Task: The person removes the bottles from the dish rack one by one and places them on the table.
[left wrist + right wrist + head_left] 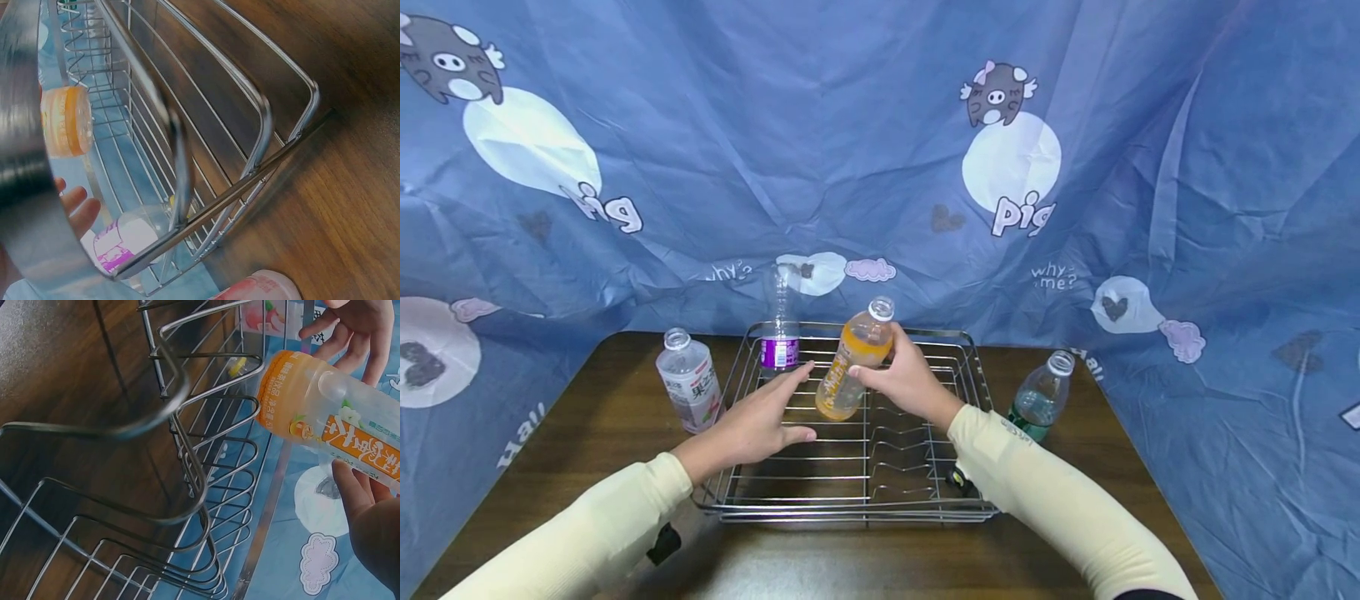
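My right hand (913, 377) grips a clear plastic bottle with an orange label (853, 367), thumb in front. The uncapped bottle leans to the right above the metal wire rack (865, 504). In the right wrist view, the bottle's orange base (284, 394) faces the rack's wavy wires. My left hand (748, 427) hovers over the rack's left side with extended fingers and thumb spread apart, holding nothing. Its fingertips are just left of the bottle. Behind them, a clear bottle with a purple label (780, 352) stands upright at the rack's back left corner.
Left of the rack, an uncapped bottle with a white fruit label (691, 387) stands on the brown wooden table (647, 358). An uncapped green-labelled bottle (1041, 400) is at the right. A blue printed curtain (865, 167) hangs behind and at both sides.
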Tool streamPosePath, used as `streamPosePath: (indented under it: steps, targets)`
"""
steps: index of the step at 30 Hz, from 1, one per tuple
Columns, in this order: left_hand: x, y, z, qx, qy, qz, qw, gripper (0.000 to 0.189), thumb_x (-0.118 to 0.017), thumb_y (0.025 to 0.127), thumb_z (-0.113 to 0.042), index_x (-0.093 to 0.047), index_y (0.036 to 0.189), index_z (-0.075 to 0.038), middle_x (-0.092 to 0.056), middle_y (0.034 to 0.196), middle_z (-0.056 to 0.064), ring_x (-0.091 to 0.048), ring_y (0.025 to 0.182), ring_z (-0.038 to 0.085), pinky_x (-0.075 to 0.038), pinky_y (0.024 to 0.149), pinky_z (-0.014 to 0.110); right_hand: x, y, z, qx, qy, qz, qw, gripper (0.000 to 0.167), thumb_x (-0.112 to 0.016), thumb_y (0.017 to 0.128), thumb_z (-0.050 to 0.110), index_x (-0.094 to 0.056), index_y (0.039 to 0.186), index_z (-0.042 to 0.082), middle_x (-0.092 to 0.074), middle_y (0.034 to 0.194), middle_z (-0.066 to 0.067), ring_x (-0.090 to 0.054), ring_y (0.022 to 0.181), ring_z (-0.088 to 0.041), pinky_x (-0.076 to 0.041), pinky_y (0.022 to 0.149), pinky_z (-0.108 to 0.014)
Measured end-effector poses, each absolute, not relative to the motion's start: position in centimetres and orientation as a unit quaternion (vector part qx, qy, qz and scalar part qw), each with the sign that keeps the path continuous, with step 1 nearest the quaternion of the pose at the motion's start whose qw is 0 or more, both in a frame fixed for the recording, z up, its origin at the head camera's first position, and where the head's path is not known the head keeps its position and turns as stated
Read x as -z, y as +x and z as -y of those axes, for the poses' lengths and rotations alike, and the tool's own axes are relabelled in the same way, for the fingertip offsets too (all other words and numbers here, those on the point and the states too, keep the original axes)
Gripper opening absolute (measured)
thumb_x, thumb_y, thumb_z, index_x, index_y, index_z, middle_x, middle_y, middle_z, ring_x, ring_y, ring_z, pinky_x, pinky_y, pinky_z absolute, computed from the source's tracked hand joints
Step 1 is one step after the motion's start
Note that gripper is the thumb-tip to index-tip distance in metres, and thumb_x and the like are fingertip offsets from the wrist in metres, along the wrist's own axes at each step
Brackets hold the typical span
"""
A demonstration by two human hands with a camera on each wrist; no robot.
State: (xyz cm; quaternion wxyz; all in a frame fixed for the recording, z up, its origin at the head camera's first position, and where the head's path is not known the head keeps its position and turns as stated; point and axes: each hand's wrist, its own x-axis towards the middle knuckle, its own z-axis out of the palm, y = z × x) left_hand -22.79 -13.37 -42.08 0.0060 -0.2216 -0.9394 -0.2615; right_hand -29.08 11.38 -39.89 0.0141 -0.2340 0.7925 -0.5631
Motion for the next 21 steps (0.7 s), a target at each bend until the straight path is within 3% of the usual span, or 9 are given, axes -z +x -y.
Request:
streamPosePath:
  steps: [21]
  targets:
    - [41.59,-22.9,13.15,0.274,-0.231,0.933,0.013,0.106,-0.085,0.082,-0.036,-0.021,0.161,-0.009,-0.043,0.152,0.024,-0.049,0.132,0.044,-0.042,0.107,0.06,39.74,-28.58,-10.91,0.568,-0.244,-0.786,0.023,0.067,-0.082,0.082,0.013,-0.046,0.138,0.005,-0.065,0.122,-0.012,-0.067,0.106,-0.025,-0.057,0.091,-0.035]
